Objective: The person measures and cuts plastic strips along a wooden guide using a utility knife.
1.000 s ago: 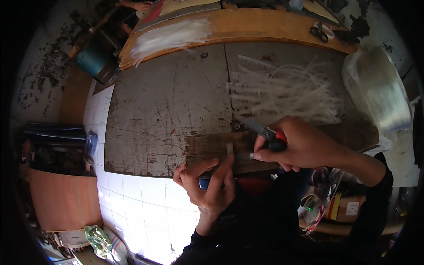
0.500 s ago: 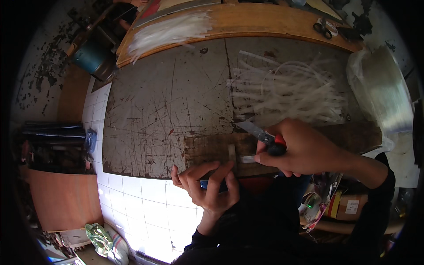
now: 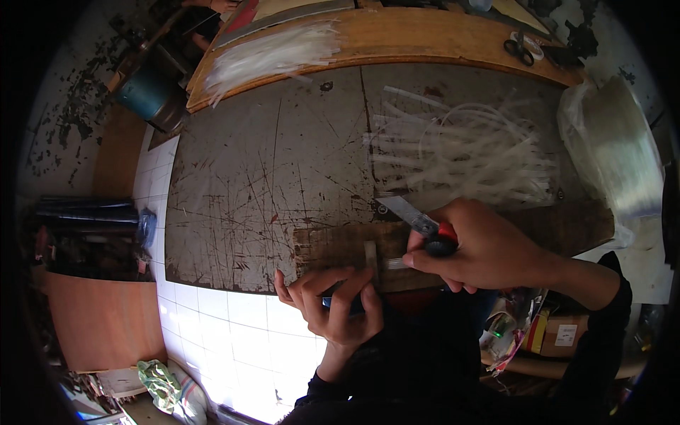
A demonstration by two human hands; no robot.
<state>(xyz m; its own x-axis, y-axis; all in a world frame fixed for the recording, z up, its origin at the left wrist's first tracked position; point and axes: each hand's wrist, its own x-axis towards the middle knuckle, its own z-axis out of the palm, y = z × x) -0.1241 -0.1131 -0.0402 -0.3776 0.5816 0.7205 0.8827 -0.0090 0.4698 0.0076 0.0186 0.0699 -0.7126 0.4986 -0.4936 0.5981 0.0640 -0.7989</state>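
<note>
My right hand is closed around a utility knife with a red and black handle. Its blade points up and to the left, above the board. Under my right fingertips a short bundle of clear plastic strips lies on a dark wooden board at the table's near edge. A small upright bar sits across the board, left of these strips. My left hand rests at the board's near edge with bent, separated fingers, the index fingertip by the bar's lower end. Nothing shows in its grasp.
Loose clear strips form a tangled pile beyond my right hand. More strips lie on the wooden ledge, with scissors at its right. A large roll of clear strip stands right of the scratched table.
The knife and my right hand have shifted slightly left and down. My left hand stays nearly where it was, and the view has tilted a little.
</note>
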